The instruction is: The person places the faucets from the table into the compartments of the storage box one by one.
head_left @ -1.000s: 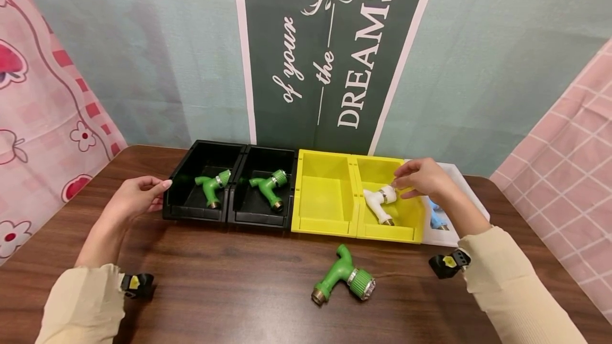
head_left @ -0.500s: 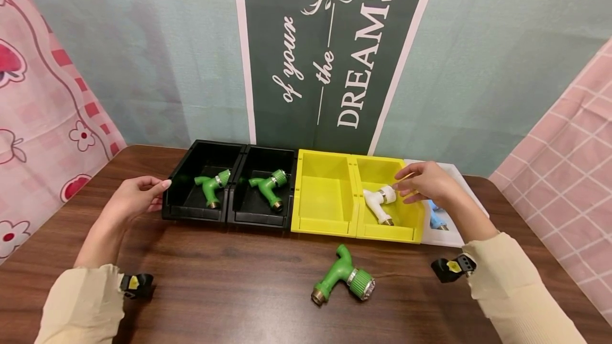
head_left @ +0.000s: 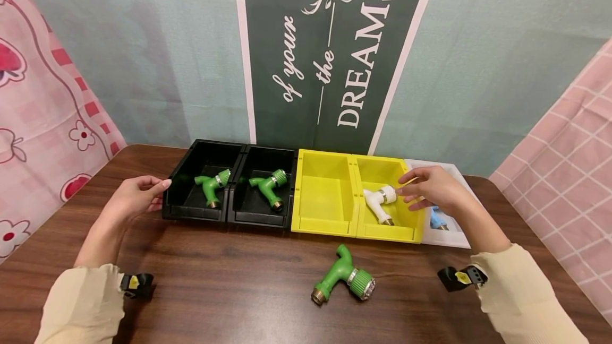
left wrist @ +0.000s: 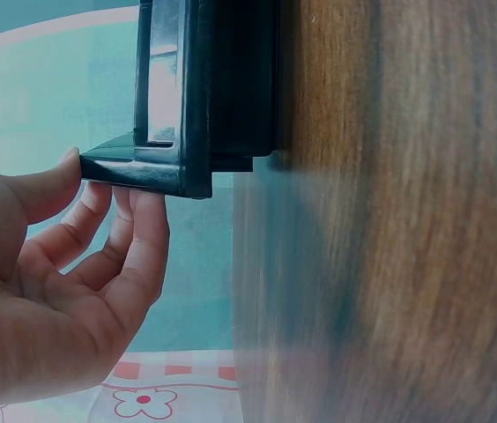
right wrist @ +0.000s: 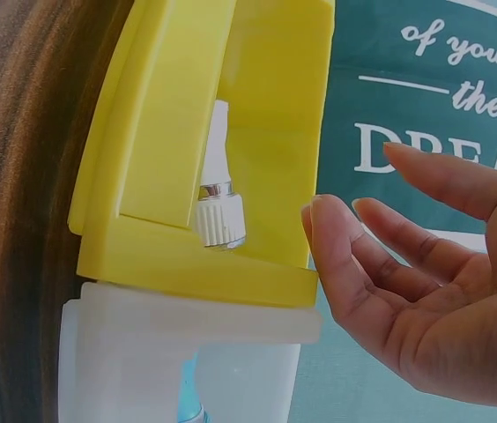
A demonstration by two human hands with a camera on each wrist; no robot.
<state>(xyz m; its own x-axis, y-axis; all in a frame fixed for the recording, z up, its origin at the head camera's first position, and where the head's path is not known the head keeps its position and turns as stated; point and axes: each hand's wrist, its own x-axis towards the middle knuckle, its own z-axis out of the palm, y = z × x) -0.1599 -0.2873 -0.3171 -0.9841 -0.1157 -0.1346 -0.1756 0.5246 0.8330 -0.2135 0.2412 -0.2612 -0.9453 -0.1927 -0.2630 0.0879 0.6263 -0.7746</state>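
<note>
At the left end of the row, my left hand (head_left: 136, 198) grips the outer side of a black bin (head_left: 196, 211), its thumb (left wrist: 50, 185) at the rim and its fingers against the wall. A green tap (head_left: 211, 187) lies in that bin, another green tap (head_left: 270, 189) in the adjoining black bin (head_left: 260, 219). My right hand (head_left: 432, 190) hovers over the right side of a yellow bin (head_left: 389, 233), fingers loosely bent and holding nothing. Inside that bin a white tap (head_left: 380, 203) lies near its fingertips. A third green tap (head_left: 341, 275) lies on the table before the bins.
Another yellow bin (head_left: 325, 190) stands mid-row, nothing inside it. At the right end is a white bin (head_left: 454, 238) with a blue tap (head_left: 437, 220), partly hidden by my right hand and wrist. The wooden table (head_left: 229, 285) reaches a curtain (head_left: 181, 68) behind the bins.
My right hand has drawn slightly to the right and toward me, away from the white tap. My left hand stays at the black bin, and the taps lie where they were.
</note>
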